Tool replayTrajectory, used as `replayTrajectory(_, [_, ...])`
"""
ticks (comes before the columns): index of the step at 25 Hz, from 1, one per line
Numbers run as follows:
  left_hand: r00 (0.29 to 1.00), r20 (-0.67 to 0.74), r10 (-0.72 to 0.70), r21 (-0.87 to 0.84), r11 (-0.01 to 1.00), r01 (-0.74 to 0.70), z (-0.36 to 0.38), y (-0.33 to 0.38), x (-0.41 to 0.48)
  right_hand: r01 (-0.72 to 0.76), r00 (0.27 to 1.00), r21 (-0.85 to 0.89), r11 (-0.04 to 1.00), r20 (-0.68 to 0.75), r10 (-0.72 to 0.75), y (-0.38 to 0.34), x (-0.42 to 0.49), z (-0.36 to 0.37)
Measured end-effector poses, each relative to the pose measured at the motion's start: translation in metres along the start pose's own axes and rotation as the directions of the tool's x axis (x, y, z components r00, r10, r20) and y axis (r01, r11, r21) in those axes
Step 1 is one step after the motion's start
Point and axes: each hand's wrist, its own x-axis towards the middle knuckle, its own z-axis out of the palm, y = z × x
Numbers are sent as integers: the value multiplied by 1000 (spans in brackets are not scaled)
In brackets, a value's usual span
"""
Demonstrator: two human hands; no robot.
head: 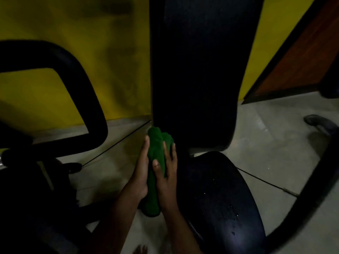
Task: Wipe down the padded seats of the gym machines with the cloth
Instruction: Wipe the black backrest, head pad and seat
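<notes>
- Right grip [167, 177] pinches green cloth [155, 158], thumb across its front; left grip [141, 173] presses flat, fingers straight, against its left side.
- Cloth rolled, upright, just left of droplet-flecked black seat [220, 198], beside back pad [198, 70].

centre: upright backrest pad [198, 70] fills the middle, blocks any reach far.
near right: seat pad [220, 198], top open from above, droplets on it.
backrest/seat gap: narrow slot only.
left of backrest: left hand [141, 173] and right hand [167, 176] with the cloth [156, 154] between them take this slot; right fingers just beside the pad edge.
left: black handle loop [55, 88], open inside the loop; dark machine body under it.
cables: thin left cable [117, 142] crosses the floor [266, 134] low toward the backrest base; right cable [264, 182] leaves the seat.
right: curved black bar [321, 162]; open floor between it and the seat.
far: yellow wall [91, 52].
</notes>
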Motion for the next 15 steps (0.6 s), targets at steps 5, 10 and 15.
replayTrajectory(5, [994,105,18,289,956,-48,34,38,-25,-50,970,224,973,-222,101,-35,11,-11])
replayTrajectory(10, [883,-66,464,502,781,-372,57,100,19,83,871,347,934,-480,101,-70,79,-25])
replayTrajectory(15, [822,64,566,407,737,-539,77,152,79,304,704,95,948,-693,-156,-117,170,-16])
